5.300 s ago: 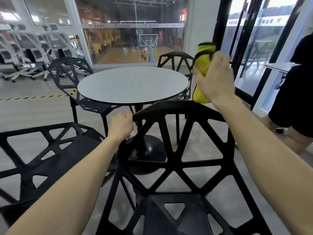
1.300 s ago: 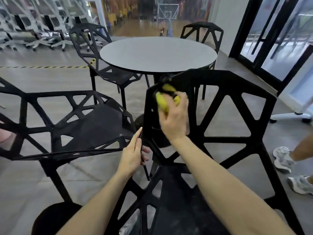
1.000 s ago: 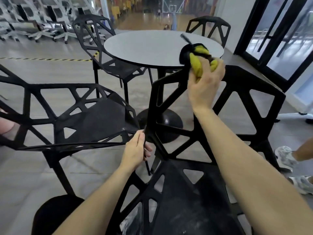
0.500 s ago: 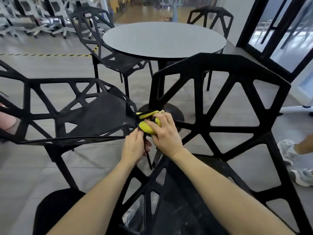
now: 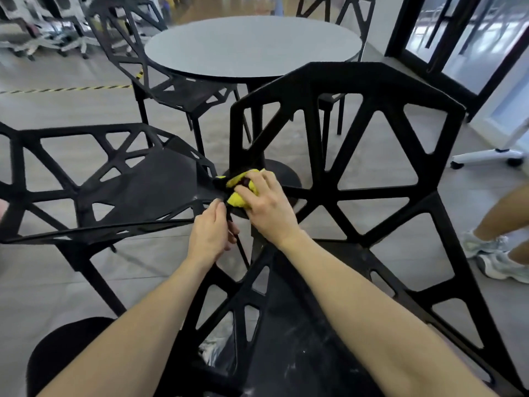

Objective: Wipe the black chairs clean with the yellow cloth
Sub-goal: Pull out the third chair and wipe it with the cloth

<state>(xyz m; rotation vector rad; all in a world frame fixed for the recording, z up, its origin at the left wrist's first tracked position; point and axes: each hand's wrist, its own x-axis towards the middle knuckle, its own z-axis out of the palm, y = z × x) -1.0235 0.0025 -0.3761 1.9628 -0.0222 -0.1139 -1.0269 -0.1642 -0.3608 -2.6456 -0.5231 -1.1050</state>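
Yellow cloth bunched under curled right-hand fingers against chair

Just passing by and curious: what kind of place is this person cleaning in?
Probably a café-style seating corner in a public hall or sports centre. A round grey table stands ringed by black lattice chairs, office chairs are parked behind floor tape, and tall glass doors line the right side.

cloth: was bright yellow
nearest chair: was black, with pale specks on its seat
round table: was light grey
floor tape, upper left: was striped yellow and black
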